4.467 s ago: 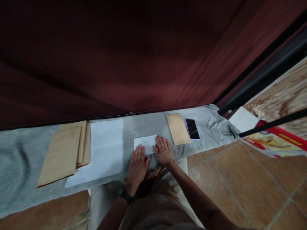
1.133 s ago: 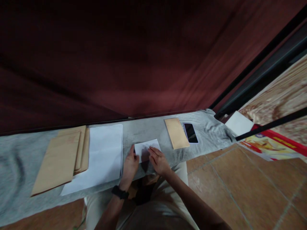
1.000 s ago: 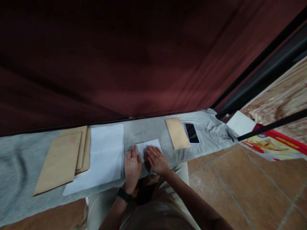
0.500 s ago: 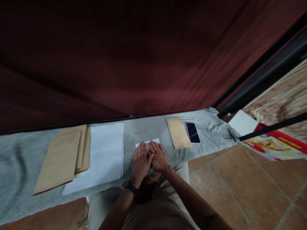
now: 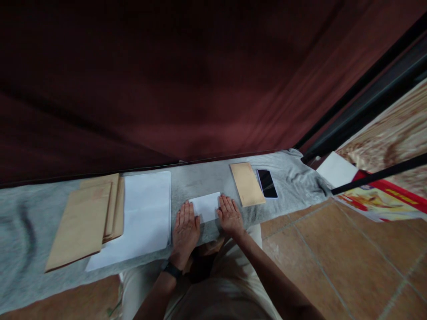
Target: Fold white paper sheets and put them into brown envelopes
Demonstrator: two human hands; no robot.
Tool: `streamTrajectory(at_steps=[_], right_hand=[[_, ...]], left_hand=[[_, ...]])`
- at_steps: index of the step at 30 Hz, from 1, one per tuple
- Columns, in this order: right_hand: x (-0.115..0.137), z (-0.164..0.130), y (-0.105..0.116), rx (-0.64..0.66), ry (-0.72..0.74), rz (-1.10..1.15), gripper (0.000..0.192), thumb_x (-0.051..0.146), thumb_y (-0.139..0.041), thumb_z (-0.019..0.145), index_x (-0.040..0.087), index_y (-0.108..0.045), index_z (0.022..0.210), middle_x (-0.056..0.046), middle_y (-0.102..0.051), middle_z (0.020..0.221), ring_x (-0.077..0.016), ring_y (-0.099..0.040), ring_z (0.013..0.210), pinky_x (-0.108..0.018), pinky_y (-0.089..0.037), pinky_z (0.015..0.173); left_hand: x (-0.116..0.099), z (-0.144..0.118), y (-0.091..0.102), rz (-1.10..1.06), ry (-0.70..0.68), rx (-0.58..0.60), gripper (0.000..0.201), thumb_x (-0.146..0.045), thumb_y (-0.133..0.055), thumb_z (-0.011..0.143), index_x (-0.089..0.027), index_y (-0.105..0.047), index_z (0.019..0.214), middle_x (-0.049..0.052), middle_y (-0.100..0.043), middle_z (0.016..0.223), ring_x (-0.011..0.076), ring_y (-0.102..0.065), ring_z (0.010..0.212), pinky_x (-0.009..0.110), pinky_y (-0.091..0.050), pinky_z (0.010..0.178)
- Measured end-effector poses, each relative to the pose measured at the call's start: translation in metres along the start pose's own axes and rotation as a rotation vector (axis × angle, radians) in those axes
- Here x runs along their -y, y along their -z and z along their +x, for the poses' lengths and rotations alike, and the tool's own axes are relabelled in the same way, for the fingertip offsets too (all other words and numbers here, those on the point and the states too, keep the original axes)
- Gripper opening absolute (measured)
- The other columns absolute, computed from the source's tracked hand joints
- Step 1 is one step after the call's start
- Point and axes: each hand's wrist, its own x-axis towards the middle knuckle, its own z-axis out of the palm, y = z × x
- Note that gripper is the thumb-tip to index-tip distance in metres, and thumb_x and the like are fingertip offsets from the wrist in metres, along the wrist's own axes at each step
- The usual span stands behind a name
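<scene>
Folded white paper [image 5: 207, 206] sits flat on the grey cloth [image 5: 200, 178], dead centre in front of the person, and both hands are down on either side of it. Left hand [image 5: 185, 229] lies palm down, fingers stretched and together, its fingertips touching the paper's left near corner. Right hand [image 5: 230, 216] is flat too, fingers spread a little, pressing at the paper's right edge. Neither hand has any grip on anything: both are opened out flat, nothing pinched or held. A dark watch [image 5: 171, 269] rides the left wrist.

Off to the left on the cloth, a large white sheet [image 5: 140, 213] lies just beside the left hand, and further left a stack of brown envelopes [image 5: 88, 218] overlaps that sheet's edge. To the right of the folded paper, a single brown envelope [image 5: 247, 183] lies near the right hand, and a dark phone [image 5: 267, 183] rests just beside it, screen up. A dark red curtain [image 5: 167, 80] hangs behind the cloth. Terracotta floor tiles [image 5: 333, 249] show on the right, with a white paper [image 5: 336, 170] and a red printed sheet [image 5: 376, 195] lying well apart from the hands.
</scene>
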Motion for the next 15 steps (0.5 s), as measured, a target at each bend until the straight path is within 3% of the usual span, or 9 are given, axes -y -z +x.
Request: streamTrajectory(at_steps=[4,9,15], right_hand=[[0.003,-0.003,0.007,-0.01,-0.021,0.013,0.055,0.025,-0.035,0.105,0.01,-0.034,0.157,-0.015,-0.044,0.157,-0.0277,-0.038,0.147,-0.049,-0.031,0.121],[0.024,-0.009,0.011,0.083,0.154,0.095,0.053,0.026,-0.038,0.104,0.016,-0.039,0.156,-0.009,-0.041,0.16,-0.0241,-0.038,0.148,-0.046,-0.031,0.122],[0.021,-0.018,0.011,0.112,0.111,0.058,0.05,0.028,-0.045,0.104,0.019,-0.044,0.153,-0.008,-0.046,0.156,-0.0239,-0.043,0.144,-0.045,-0.029,0.122]], left_hand=[[-0.009,-0.005,0.008,0.019,0.02,-0.024,0.061,-0.028,-0.031,0.1,-0.006,-0.029,0.157,0.021,-0.034,0.162,0.0319,-0.026,0.153,0.057,-0.027,0.122],[-0.03,-0.018,0.001,0.012,-0.138,0.084,0.058,-0.024,-0.028,0.1,-0.009,-0.032,0.156,0.015,-0.036,0.162,0.0253,-0.027,0.153,0.049,-0.026,0.125],[-0.02,-0.033,-0.003,0.053,-0.149,0.092,0.059,-0.03,-0.03,0.1,-0.009,-0.035,0.155,0.016,-0.036,0.162,0.0265,-0.029,0.153,0.05,-0.028,0.124]])
